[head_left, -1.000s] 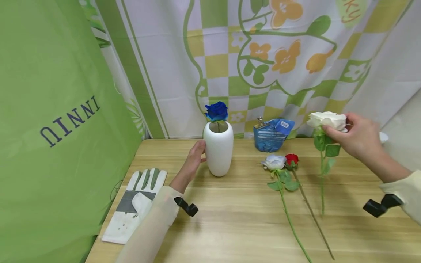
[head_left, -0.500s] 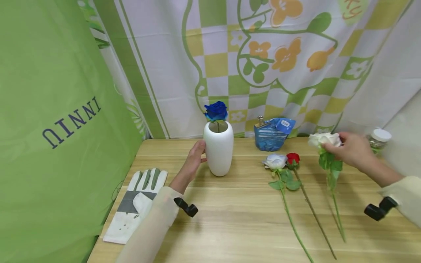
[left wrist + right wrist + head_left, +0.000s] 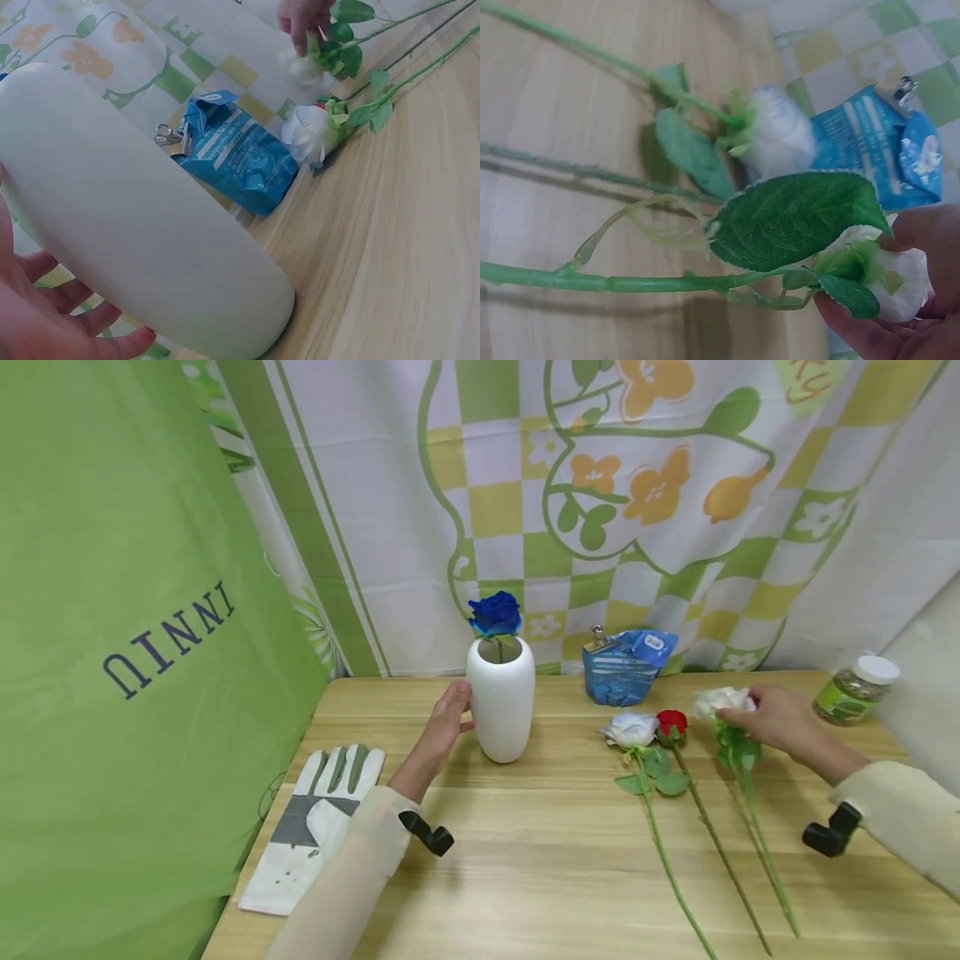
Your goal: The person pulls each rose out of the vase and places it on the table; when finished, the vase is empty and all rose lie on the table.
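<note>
At frame centre, my left hand [image 3: 437, 739] is holding the white vase [image 3: 501, 710]; farther right, my right hand [image 3: 782, 722] is pinching a white rose [image 3: 722, 700] near a red rose [image 3: 672, 725].

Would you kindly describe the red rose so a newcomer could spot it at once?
On the wooden table, look right of the white vase. The red rose lies between a pale rose and the white rose held by the person's right hand; its bloom is the only red one.

White vase [image 3: 501, 710] — upright; white rose [image 3: 723, 700] — green-stemmed, pinched at bloom.
</note>
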